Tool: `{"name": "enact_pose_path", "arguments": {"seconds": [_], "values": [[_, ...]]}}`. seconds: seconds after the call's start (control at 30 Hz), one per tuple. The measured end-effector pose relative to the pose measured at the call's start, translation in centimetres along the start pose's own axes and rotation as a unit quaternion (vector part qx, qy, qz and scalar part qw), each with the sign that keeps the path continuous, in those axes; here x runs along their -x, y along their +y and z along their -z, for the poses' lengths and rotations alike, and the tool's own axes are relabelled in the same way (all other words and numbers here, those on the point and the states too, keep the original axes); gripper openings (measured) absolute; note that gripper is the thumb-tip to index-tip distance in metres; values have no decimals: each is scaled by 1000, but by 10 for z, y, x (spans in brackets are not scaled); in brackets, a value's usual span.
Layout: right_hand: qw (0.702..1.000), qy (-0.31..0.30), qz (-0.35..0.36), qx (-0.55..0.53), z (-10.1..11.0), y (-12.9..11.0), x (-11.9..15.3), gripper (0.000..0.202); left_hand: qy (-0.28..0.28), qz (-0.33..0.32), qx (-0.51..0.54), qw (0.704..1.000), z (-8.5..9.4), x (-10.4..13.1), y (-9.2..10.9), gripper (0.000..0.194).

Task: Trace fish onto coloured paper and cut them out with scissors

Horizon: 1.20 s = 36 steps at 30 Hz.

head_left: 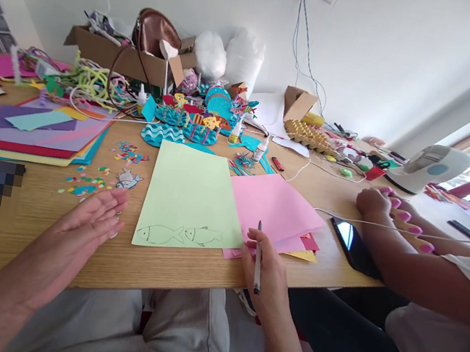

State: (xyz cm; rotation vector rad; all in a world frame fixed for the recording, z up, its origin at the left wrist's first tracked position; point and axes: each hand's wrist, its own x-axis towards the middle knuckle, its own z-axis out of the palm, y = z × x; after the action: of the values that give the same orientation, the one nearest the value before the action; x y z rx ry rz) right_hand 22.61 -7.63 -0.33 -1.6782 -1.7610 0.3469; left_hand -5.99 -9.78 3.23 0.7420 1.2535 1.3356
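On the pale green sheet of paper (191, 199), lying flat on the wooden table (183, 264), 2 fish outlines (179, 234) are seen drawn along its near edge, toward 6 o'clock; the rest of the sheet is left blank, so the drawing is judged barely begun. The right hand (266, 269) is closed around a slim grey pen (258, 259), at 3 o'clock of the fish and beside the pink paper sheets (275, 207). The left hand (90, 220) is held open, palm up and empty, at 9 o'clock. A co-worker's hand (376, 202) is rested near a black phone (353, 244).
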Motion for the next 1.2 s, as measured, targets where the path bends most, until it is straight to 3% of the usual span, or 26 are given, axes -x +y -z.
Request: {"name": "enact_pose_path", "arguments": {"seconds": [0.3, 0.6, 0.9, 1.07, 1.2], "values": [[999, 5, 17, 29, -6, 0, -10, 28, -67, 14, -34, 997, -7, -9, -5, 34], [1000, 8, 14, 25, -12, 8, -19, 31, -77, 22, 3, 997, -15, -17, -8, 31], [1000, 2, 2, -27, -4, 8, -21, 29, -137, 104, -34, 985, -22, -27, -2, 34], [991, 39, -48, -117, -1, 13, -20, 32, -116, 62, 5, 991, -27, -38, 7, 32], [968, 31, -83, -235, 0, 12, -17, 40, -119, 65, 54, 989, -32, -38, 16, 45]]}}
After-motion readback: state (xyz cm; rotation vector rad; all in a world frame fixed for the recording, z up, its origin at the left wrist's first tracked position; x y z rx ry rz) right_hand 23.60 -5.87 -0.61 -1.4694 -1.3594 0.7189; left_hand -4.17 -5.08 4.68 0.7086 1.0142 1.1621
